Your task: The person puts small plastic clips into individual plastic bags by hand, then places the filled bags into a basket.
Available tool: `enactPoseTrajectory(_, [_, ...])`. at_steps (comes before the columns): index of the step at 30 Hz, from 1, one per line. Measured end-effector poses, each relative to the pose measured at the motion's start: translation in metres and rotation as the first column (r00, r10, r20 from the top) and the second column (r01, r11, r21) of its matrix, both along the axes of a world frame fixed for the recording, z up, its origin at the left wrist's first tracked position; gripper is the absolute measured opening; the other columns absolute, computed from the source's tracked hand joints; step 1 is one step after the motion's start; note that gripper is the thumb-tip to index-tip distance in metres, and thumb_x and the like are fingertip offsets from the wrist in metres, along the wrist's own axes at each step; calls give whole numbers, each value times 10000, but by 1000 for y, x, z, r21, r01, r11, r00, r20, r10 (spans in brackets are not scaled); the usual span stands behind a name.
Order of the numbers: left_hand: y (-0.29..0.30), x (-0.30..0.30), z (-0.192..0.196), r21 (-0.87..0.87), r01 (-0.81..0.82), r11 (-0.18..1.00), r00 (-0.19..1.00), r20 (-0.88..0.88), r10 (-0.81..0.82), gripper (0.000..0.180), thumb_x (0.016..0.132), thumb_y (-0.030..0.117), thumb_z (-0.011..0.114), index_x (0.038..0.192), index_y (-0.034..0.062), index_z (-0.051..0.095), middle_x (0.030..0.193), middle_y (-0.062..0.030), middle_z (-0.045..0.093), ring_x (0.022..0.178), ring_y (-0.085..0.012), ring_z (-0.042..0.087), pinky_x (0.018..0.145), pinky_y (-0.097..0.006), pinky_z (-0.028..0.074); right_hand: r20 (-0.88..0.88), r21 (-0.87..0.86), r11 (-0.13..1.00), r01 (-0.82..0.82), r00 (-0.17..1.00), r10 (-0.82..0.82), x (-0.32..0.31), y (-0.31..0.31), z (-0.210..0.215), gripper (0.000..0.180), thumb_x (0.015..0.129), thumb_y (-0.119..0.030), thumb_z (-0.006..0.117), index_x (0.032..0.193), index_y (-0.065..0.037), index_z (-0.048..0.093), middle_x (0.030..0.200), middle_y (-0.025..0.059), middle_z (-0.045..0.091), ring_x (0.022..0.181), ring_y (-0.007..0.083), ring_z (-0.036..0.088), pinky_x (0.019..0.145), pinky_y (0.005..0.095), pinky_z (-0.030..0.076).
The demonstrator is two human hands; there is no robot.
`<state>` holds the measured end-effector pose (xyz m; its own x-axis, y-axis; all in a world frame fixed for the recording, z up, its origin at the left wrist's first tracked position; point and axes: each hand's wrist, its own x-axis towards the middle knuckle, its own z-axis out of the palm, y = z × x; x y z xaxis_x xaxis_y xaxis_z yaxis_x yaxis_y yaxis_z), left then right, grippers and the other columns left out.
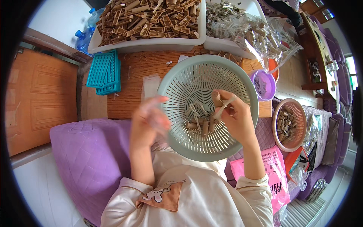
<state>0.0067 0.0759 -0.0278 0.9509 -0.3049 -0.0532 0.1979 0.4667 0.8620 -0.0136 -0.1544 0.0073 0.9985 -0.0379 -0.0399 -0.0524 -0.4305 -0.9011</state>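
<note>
A grey-green slotted plastic basket [211, 151] rests at the table's near edge, in front of my body. Over its right side, my right hand [240, 120] is closed on a small tan cylindrical piece [216, 97] with a pale translucent strip trailing from it. Below that hand, several tan cylinders [205, 129] and a tangle of whitish cords [196, 110] lie in the basket. My left hand [150, 118] is raised at the basket's left rim. Motion smears its fingers, and whether anything is in them cannot be made out.
Behind the basket stand a white bin of brown plastic parts [151, 22] and another holding bagged greyish pieces [257, 32]. Teal trays [104, 72] are stacked at the left. A purple bucket [267, 84], a pink basket of tan pieces [301, 130] and a pink bag [261, 174] are on the right.
</note>
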Motion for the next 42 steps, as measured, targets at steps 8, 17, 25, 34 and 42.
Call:
enactPoseTrajectory(8, [-64, -33, 40, 464, -66, 883, 918, 375, -129, 378, 761, 133, 649, 1105, 37, 527, 711, -55, 630, 631, -118, 607, 589, -221, 469, 323, -154, 982, 113, 944, -58, -15, 20, 7, 305, 630, 28, 649, 920, -43, 591, 916, 55, 504, 603, 88, 471, 512, 223, 392])
enactPoseTrajectory(17, [-60, -38, 19, 412, -33, 911, 942, 318, -110, 133, 783, 61, 621, 881, -5, 560, 726, -70, 622, 642, -87, 593, 550, -208, 470, -48, 253, 964, 80, 996, -70, -24, 16, 6, 274, 771, 37, 535, 1026, -62, 523, 926, 94, 525, 809, 112, 495, 627, 257, 439])
enactPoseTrajectory(25, [-68, -30, 9, 391, -549, 739, 352, 910, -220, 227, 698, 28, 672, 903, 25, 574, 688, -71, 581, 606, -219, 603, 525, -272, 492, -77, 904, 410, 121, 990, -122, -34, 23, -11, 290, 875, -184, 504, 1116, -118, 355, 974, 89, 489, 873, 149, 520, 716, 258, 464])
enactPoseTrajectory(34, [-66, -27, 11, 398, -644, 653, 313, 916, -249, 204, 655, 5, 627, 851, 51, 593, 695, -12, 550, 614, -148, 553, 534, -238, 476, -267, 913, 324, 248, 964, 16, -36, 27, -13, 371, 782, -82, 564, 1108, -14, 401, 956, 138, 556, 852, 217, 585, 755, 330, 496])
enactPoseTrajectory(42, [-64, -27, 9, 629, -381, 678, 477, 762, -439, 303, 632, 4, 644, 922, 69, 583, 700, -22, 563, 635, -163, 567, 569, -250, 481, -241, 923, 316, 218, 970, 33, -35, 32, -17, 304, 883, -136, 484, 1150, -1, 428, 937, 75, 566, 837, 109, 550, 717, 240, 462])
